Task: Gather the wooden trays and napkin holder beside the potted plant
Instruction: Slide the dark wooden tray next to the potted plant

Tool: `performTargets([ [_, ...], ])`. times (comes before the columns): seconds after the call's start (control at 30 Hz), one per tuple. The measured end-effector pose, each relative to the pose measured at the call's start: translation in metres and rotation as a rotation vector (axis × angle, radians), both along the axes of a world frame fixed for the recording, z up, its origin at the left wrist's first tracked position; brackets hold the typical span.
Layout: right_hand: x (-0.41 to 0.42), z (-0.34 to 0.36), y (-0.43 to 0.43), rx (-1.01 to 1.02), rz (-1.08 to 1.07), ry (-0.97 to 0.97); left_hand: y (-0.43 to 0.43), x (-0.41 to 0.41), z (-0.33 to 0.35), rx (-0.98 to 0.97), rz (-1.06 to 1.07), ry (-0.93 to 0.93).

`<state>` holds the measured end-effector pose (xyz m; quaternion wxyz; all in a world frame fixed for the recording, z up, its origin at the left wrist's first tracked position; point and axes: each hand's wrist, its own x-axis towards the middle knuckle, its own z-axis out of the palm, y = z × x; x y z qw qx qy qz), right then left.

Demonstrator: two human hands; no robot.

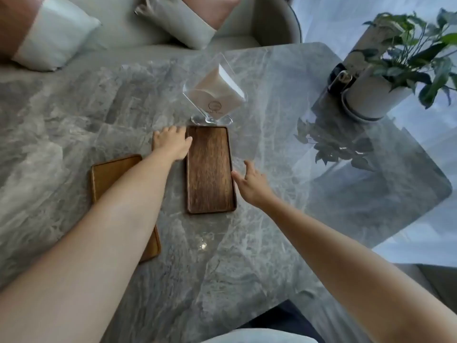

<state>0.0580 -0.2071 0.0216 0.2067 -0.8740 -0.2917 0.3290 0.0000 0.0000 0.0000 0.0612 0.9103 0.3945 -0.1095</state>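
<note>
A dark wooden tray [210,169] lies flat in the middle of the grey marble table [74,115]. My left hand [170,143] rests on the table against the tray's upper left edge, thumb touching the rim. My right hand [249,181] has its fingers spread beside the tray's right edge, fingertips at the rim. A lighter wooden tray [111,172] lies to the left, partly hidden under my left forearm. A clear napkin holder [215,92] with beige napkins stands just behind the dark tray. The potted plant [385,80] in a white pot is at the far right.
A dark smartwatch [340,79] leans against the pot's left side. Cushions [173,21] and a sofa lie beyond the table's far edge. The table's rounded corner [442,191] is at the right, past the plant's shadow.
</note>
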Motion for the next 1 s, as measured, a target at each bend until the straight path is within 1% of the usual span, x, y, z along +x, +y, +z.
performTargets([
  [0.1,0.000,-0.006,-0.001,-0.016,-0.023,0.064,0.008,0.007,-0.002,-0.067,0.017,0.013],
  [0.23,0.001,-0.018,0.000,-0.071,-0.140,0.203,0.013,0.018,-0.009,-0.134,0.033,0.014],
  [0.47,-0.007,-0.034,-0.003,-0.150,-0.320,0.377,0.019,0.039,-0.018,-0.161,-0.013,0.063],
  [0.67,-0.018,-0.043,-0.004,-0.114,-0.532,0.510,0.020,0.046,-0.025,-0.153,-0.022,0.051],
  [0.77,-0.021,-0.049,-0.002,-0.088,-0.631,0.529,0.019,0.044,-0.027,-0.170,0.011,0.031],
  [1.0,-0.022,-0.055,-0.009,-0.038,-0.652,0.486,0.008,0.027,-0.024,-0.220,0.124,0.009],
])
